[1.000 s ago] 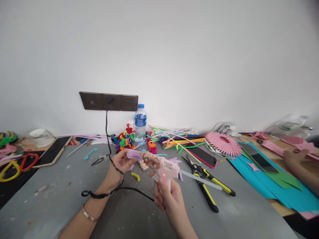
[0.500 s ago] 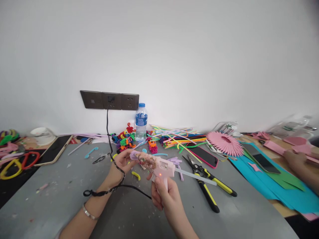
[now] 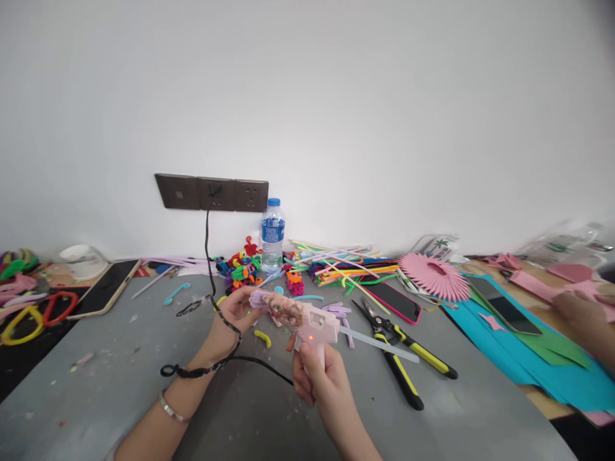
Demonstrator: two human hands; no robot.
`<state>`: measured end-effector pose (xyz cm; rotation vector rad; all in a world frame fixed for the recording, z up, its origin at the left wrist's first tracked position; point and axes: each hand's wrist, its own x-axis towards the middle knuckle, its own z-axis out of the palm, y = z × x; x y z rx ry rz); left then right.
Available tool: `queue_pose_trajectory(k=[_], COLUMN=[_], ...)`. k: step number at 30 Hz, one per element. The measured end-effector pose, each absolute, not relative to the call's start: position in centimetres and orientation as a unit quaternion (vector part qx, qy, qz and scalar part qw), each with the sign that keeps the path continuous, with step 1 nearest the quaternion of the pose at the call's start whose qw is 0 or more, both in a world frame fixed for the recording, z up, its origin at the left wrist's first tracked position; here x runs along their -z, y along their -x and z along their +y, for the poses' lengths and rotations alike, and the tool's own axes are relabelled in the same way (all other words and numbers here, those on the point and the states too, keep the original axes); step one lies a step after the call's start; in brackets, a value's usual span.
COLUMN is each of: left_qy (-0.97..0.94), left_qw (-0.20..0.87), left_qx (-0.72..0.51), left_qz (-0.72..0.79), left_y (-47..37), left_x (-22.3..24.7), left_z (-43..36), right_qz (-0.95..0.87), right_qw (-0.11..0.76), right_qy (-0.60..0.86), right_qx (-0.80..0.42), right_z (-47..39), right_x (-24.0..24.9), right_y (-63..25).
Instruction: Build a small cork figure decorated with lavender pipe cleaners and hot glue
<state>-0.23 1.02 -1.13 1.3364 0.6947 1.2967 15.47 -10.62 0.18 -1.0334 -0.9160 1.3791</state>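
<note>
My right hand is wrapped round the handle of a pink glue gun, whose small orange light is lit. A translucent glue stick juts from its back end, to the right. My left hand pinches a small lilac fuzzy piece at the gun's front end. The nozzle tip and any contact with the piece are hidden. A black cord hangs from the wall socket and lies across my left wrist.
Black and yellow pliers lie open right of the gun. Behind stand a water bottle and coloured pipe cleaners. At the right, a person's hand touches pink paper. Scissors lie at the left.
The glue gun and my right hand have shifted very slightly to the right. My left hand keeps its pinch. The other person's hand at the right has moved a little over the pink paper.
</note>
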Motion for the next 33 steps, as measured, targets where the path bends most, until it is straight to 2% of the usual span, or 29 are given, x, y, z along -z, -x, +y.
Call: queue_pose_trajectory(k=[13,33], left_qy=[-0.564,-0.483], left_qw=[0.524,0.566], left_qx=[-0.556,-0.576], left_qz=[0.312,0.337], left_y=[0.6,0.5], left_x=[0.6,0.0], left_z=[0.8,0.4], right_qz=[-0.360,-0.337], right_qw=[0.575,0.592], right_qy=[0.448,0.486], right_qx=[-0.583,-0.547], right_z=[-10.9,-11.0], right_x=[-0.3,0.1], right_y=[-15.4,-15.5])
